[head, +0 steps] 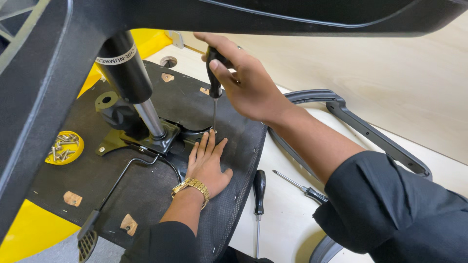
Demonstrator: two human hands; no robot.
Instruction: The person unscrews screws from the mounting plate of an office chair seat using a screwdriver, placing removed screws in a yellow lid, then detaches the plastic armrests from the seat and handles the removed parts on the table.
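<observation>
My right hand [248, 80] grips screwdriver [213, 78] upright on seat underside [146, 190]; left hand [207, 163] flat, fingers spread beside tip. White-banded label on gas cylinder [127, 65].

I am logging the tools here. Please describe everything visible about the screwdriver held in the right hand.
The screwdriver has a black handle and a thin, bare metal shaft. It stands almost upright, tip down on the black underside of the chair seat. The right hand grips its handle; the left hand lies flat, fingertips beside the tip.

2 screwdrivers [259, 195] right of seat base [146, 195]
</observation>
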